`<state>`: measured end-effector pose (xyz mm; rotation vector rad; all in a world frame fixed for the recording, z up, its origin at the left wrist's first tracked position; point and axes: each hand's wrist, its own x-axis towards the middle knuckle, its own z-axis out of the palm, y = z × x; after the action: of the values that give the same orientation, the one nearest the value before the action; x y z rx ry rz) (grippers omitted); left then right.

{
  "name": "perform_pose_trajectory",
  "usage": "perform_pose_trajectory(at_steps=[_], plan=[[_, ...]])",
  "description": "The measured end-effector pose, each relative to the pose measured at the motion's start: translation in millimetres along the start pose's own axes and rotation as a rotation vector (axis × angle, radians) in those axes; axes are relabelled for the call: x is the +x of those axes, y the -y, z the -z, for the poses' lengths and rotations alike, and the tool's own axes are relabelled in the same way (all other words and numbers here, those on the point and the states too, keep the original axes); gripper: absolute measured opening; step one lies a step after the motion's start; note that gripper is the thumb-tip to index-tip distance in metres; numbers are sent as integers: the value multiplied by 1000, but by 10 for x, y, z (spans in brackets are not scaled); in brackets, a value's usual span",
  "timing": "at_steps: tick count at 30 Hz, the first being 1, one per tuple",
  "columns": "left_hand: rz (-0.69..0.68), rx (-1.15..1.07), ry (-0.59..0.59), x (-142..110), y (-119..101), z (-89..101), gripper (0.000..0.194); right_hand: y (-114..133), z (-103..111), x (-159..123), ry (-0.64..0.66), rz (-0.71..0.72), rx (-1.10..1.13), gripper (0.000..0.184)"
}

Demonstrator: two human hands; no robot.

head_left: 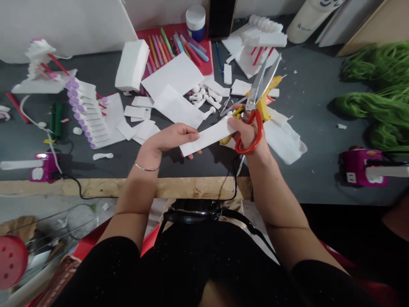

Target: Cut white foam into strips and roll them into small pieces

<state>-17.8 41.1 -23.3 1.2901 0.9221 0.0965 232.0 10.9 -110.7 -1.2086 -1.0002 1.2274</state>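
Observation:
A white paper strip [207, 137] is stretched between my two hands over the near part of the table. My left hand [175, 137] pinches its left end, thumb on top and fingertips showing underneath. The strip's right end is under the thumb of my right hand [246, 130]. That same hand also carries scissors [257, 108], their red handle loops around it and the blades pointing up and away, apart from the strip. Beside the scissors lies a yellow tool [264, 104], partly covered. Another yellow-handled tool [237, 112] shows at the right fingers, mostly hidden.
White sheets [179, 106], small cut pieces [137, 111] and white knobbed sticks [204, 96] lie ahead. Colored markers [162, 49] rest on a red sheet. A purple-tipped paper model [87, 113] stands left. Green yarn [377, 102] and a purple device [361, 166] are right.

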Motion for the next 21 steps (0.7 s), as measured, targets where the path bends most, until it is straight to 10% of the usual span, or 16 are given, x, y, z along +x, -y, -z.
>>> perform_pose_trajectory(at_steps=[17,21], plan=[[102,100,60,-326,152,313,38,125,-35,-27,-17,-26,27,57],[-4,321,-286,-340,-14,336,34,210,-170,-96,-28,-69,86,57]])
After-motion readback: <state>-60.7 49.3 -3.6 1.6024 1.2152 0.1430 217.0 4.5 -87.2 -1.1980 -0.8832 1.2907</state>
